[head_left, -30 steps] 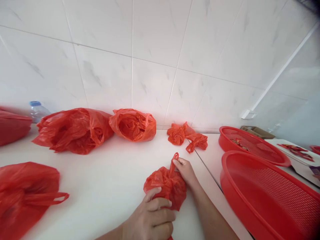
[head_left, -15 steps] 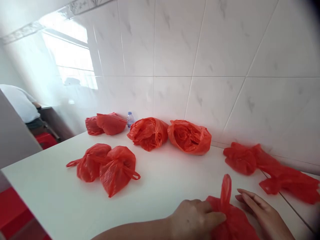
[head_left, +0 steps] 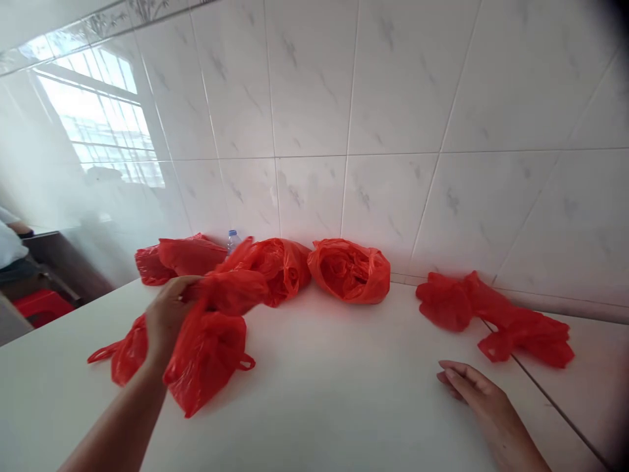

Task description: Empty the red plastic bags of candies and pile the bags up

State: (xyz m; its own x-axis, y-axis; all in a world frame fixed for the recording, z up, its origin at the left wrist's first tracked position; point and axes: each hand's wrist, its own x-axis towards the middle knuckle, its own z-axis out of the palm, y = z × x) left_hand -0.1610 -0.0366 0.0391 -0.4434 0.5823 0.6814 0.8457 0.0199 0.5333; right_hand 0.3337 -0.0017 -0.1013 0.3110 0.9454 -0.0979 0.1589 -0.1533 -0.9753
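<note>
My left hand is closed around a red plastic bag, held up at the left above the table. Under and beside this arm lie two knotted red bags: one at the left, partly hidden by my hand, and one with a loop handle. Over the table on the right, my right hand holds nothing, its fingers loosely stretched out and the thumb close to them. Nearest to it, farther back, are crumpled red bags by the wall.
Along the tiled wall sit two bunched, open-topped red bags, more red bags and a small plastic bottle. All rest on a white table with a seam at right. A person's white sleeve and a red stool show far left.
My left hand has carried the red bag from the lower right up to the left. My right hand stays at the right, away from the bag. The view has shifted slightly right.
</note>
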